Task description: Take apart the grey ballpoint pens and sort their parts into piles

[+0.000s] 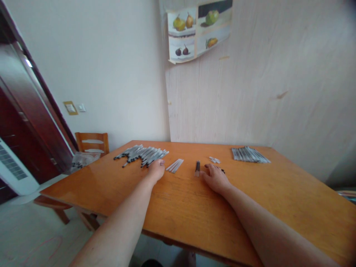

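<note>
My left hand (156, 169) rests on the orange wooden table (183, 207), fingers curled at the near edge of a large heap of grey pens (141, 154); what they hold, if anything, is hidden. A few loose grey pen barrels (175, 165) lie just to its right. My right hand (215, 177) lies flat with its fingers spread. It is beside a small bundle of dark refills (197, 168), and small dark pieces peek out near its fingertips. Some white caps (214, 160) sit just beyond it.
A tidy row of grey pens (249, 154) lies at the far right of the table. A wooden chair (92, 143) with a plastic bag (83, 160) stands at the table's left end. A dark door (30, 122) and a fruit poster (198, 29) are behind.
</note>
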Motion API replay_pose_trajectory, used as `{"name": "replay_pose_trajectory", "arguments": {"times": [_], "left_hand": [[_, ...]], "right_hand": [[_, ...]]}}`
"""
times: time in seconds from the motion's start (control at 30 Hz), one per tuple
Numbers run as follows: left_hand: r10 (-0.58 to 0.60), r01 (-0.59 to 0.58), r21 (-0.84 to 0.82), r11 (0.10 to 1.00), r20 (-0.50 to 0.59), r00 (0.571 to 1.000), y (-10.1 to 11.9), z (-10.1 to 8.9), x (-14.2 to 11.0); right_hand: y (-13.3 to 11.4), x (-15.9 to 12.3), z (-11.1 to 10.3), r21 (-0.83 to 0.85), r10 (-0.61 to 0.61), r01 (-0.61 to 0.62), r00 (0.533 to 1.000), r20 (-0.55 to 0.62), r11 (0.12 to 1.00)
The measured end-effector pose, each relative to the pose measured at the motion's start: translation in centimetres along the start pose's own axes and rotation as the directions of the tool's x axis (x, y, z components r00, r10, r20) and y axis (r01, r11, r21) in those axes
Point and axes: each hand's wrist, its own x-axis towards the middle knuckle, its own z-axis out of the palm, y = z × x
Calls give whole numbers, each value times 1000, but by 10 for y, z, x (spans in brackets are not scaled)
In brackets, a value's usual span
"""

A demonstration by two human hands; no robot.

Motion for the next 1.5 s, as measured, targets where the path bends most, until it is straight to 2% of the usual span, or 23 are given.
{"name": "replay_pose_trajectory", "arguments": {"times": [0.2, 0.3, 0.37, 0.5, 0.7, 0.93, 1.3, 1.5], "left_hand": [[-41, 58, 106, 993, -155, 987, -26, -34, 2], [-19, 71, 212, 975, -238, 971, -39, -46, -1], [13, 56, 256, 965, -257, 966, -45, -49, -3], [49, 39, 335, 941, -251, 967, -50, -50, -9], [70, 37, 431, 902, -229, 971, -45, -45, -14], [10, 100, 478, 873, -224, 975, -42, -46, -15], [17, 84, 487, 870, -199, 980, -43, -47, -17], [69, 44, 486, 873, -213, 975, -43, -48, -21]], "right_hand": [[3, 2, 3, -3, -4, 4, 1000, 14, 1000], [3, 2, 2, -5, -6, 6, 1000, 22, 1000], [3, 1, 2, -11, -6, 6, 1000, 24, 1000], [3, 1, 2, -22, -7, 7, 1000, 18, 1000], [4, 0, 3, -43, -21, 22, 1000, 9, 999], [3, 0, 4, -50, -15, 15, 1000, 4, 999], [5, 1, 5, -42, -11, 11, 1000, 5, 999], [8, 2, 6, -39, -12, 12, 1000, 11, 999]]}}
